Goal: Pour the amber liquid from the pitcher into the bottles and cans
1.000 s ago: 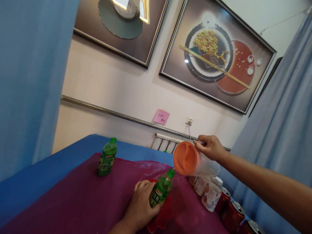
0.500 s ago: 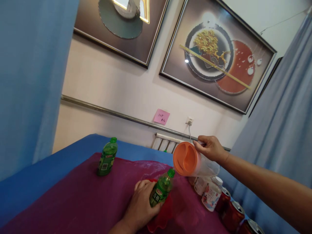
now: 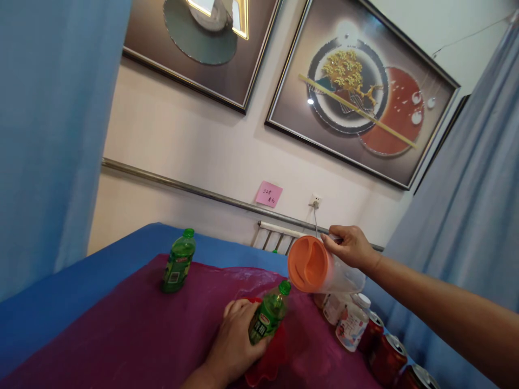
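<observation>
Head view: left hand (image 3: 237,339) grips green bottle (image 3: 268,316); right hand (image 3: 352,246) holds tilted pitcher (image 3: 308,263) beside it (pouring, apparently). Next needs steady aim.

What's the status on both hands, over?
Left hand: round nearer green bottle. Right hand: holding orange-lidded pitcher, tipped toward bottle. Left hand hides bottle's base.

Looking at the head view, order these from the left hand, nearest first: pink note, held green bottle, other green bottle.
1. Held green bottle: in the left hand's grip.
2. Other green bottle: upright, ahead and to the left.
3. Pink note: up on the wall.
</observation>
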The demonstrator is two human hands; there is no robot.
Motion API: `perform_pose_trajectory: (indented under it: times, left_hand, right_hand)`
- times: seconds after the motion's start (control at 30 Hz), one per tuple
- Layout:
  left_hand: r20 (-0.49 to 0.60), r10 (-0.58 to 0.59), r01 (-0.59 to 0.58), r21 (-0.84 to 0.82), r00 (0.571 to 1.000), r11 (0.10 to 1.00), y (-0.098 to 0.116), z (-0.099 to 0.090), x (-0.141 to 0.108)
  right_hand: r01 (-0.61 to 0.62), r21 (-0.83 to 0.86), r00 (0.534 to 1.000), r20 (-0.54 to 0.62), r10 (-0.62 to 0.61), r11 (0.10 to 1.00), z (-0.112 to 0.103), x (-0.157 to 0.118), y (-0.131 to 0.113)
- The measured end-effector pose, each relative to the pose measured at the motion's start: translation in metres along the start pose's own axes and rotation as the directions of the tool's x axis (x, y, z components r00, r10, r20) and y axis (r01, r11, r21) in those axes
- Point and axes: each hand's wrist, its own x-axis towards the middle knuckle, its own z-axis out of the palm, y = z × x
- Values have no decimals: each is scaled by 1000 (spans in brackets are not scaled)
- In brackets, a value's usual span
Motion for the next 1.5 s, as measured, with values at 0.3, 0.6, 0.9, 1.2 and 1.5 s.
perform_pose_trajectory:
  times: [0.3, 0.6, 0.9, 1.2, 1.5]
  left_hand:
    - [-17, 6, -6, -2, 1000, 1000, 1, -1, 0]
    - [-12, 8, -8, 5, 1000, 1000, 1, -1, 0]
    - [-13, 7, -7, 4, 1000, 1000, 0, -2, 0]
    - [-16, 10, -10, -1, 1000, 1000, 3, -3, 0]
    - [-19, 20, -20, 1, 1000, 1000, 0, -1, 0]
  right_hand:
    - [-2, -5, 1000, 9, 2, 1000, 0, 0, -1]
    - [12, 0, 1000, -1, -12, 1000, 1, -1, -1]
    - [14, -14, 1000, 5, -14, 1000, 0, -1, -2]
    - [0, -2, 1000, 11, 0, 1000, 0, -2, -2]
    - [5, 0, 1000, 5, -5, 1000, -1, -3, -2]
